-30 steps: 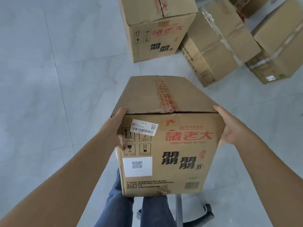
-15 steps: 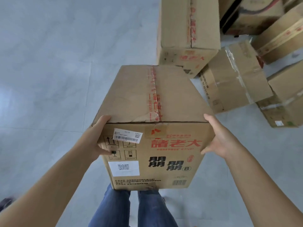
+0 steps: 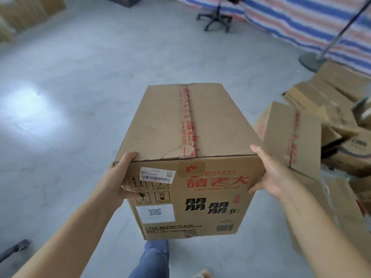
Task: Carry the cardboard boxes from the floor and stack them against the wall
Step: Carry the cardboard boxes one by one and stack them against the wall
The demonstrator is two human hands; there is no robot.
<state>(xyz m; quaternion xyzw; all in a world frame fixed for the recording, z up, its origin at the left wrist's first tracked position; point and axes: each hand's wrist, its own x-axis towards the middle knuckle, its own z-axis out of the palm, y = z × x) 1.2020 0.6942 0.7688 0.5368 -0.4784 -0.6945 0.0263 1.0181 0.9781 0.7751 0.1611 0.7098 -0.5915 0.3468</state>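
I hold a cardboard box (image 3: 180, 127) with red tape along its top and red and black print on its near face, lifted in front of my chest above the floor. My left hand (image 3: 120, 177) grips its near left corner, thumb on the front face. My right hand (image 3: 269, 173) presses against its near right edge. More cardboard boxes (image 3: 297, 137) lie jumbled on the floor to the right, one standing tall right beside my right hand.
A black office chair base (image 3: 214, 19) stands far ahead. A striped blue, red and white tarp (image 3: 301, 21) hangs at the back right, with a pole on a round base (image 3: 311, 61) before it. Stacked cardboard (image 3: 24, 13) shows at top left. Grey tiled floor (image 3: 70, 97) spreads left.
The view has lifted and turned left: the floor boxes slid from the top centre to the right edge, and the far room came into sight. Both hands keep the same grip on the box.
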